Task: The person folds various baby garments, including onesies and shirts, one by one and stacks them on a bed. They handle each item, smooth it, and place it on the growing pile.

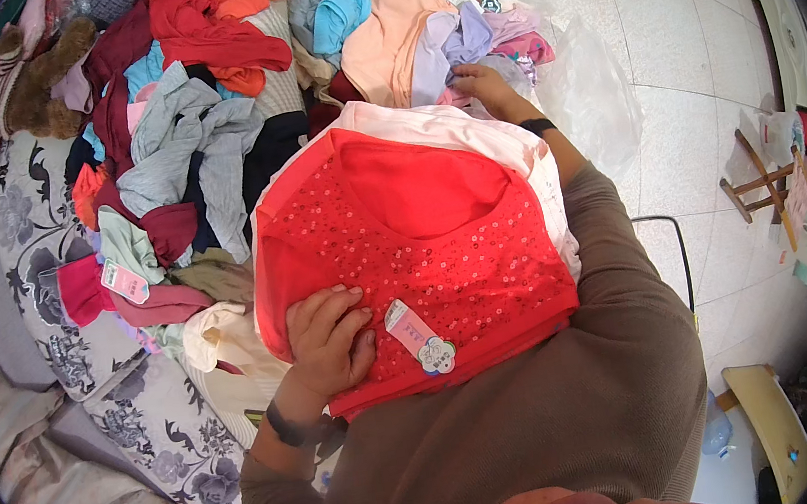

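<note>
A stack of folded garments lies against my torso. The top one is a red garment (pixel 450 261) with a scooped neckline and small flower prints, and a paper hang tag (pixel 421 337) lies on its front. Beneath it, a pale pink-white garment (pixel 417 118) shows along the far and right edges. My left hand (pixel 331 336) rests on the red garment's left side, fingers slightly apart. My right hand (pixel 493 90) reaches past the stack into a heap of clothes, its fingertips at a lavender garment (pixel 456 38). Whether they grip the cloth cannot be told.
A loose clothes pile with a grey garment (pixel 186 143) and a peach garment (pixel 393 42) spreads over a flower-patterned sofa (pixel 21 216). A brown plush toy (pixel 29 94) lies far left. Clear plastic bags (pixel 593 100) lie right. A wooden folding stool (pixel 761 178) stands on the tiled floor (pixel 658 47).
</note>
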Demonstrator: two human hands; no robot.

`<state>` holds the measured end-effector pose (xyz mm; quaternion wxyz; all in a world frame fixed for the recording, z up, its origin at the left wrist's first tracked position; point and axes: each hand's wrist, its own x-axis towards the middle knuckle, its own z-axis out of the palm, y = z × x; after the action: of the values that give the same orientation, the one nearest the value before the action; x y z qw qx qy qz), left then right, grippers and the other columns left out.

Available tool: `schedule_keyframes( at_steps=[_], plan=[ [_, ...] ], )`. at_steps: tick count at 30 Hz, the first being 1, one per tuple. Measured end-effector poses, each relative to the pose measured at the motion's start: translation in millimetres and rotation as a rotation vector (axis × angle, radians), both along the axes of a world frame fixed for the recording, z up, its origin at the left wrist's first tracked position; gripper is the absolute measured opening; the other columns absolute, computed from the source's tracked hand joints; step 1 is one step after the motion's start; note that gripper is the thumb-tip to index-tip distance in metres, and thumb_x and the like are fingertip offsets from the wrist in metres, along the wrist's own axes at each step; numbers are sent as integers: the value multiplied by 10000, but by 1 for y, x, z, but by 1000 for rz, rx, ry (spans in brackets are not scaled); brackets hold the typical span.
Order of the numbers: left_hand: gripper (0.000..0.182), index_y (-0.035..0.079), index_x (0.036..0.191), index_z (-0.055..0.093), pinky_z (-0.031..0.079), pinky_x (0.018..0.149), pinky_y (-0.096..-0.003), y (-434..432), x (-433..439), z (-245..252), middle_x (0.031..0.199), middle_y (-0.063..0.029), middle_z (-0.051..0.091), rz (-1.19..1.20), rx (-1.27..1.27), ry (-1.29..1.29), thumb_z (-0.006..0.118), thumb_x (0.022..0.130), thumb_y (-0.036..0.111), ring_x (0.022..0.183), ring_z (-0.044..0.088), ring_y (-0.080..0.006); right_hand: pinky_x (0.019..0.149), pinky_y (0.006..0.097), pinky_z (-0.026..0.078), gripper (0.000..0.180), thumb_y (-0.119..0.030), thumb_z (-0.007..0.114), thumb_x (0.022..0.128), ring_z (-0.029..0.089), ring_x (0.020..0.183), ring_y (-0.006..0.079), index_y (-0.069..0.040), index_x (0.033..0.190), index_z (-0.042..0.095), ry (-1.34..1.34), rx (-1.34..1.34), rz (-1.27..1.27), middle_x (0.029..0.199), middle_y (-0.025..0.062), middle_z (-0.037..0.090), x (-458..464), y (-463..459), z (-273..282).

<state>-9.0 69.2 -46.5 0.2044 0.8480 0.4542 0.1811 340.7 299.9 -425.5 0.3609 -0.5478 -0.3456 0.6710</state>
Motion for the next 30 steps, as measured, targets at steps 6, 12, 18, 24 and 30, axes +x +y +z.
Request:
schedule_keyframes(
  at_steps=[6,12,18,24,30],
  plan=[
    [323,103,1034,676,446,899,-436,-5,3,0,1214,-88,669,10,28,-16,753,721,115,1116,625,-322,934,434,560,301,-136,711,928,692,1056,295,19,1182,665,575,-115,-526,1145,152,714,70,-55,72],
    [332,95,1076,665,443,946,-451,-8,1,-7,1244,-91,651,-2,58,-24,742,754,117,1147,607,-335,972,434,567,307,-164,666,977,685,1116,279,27,1214,632,773,96,-415,1189,160,709,101,-105,193],
    [296,86,1084,663,436,972,-451,-14,3,-6,1255,-90,643,3,112,-44,732,796,112,1177,589,-331,754,328,599,241,-164,566,1046,692,878,193,-17,1223,639,947,298,-513,1121,107,716,111,-119,337],
    [285,72,1090,676,453,975,-423,-19,-6,-15,1233,-94,667,-3,58,-123,742,820,132,1160,612,-315,822,281,496,363,-234,464,1076,616,919,179,65,1237,594,216,792,-239,1071,112,662,32,-170,463],
    [595,64,1474,498,418,1120,-367,-16,-21,-5,1465,-107,555,218,-497,-949,704,936,212,1301,563,-214,841,262,487,477,-333,512,1026,637,946,168,77,1259,588,188,1066,-317,1063,109,658,-13,-203,529]
  ],
)
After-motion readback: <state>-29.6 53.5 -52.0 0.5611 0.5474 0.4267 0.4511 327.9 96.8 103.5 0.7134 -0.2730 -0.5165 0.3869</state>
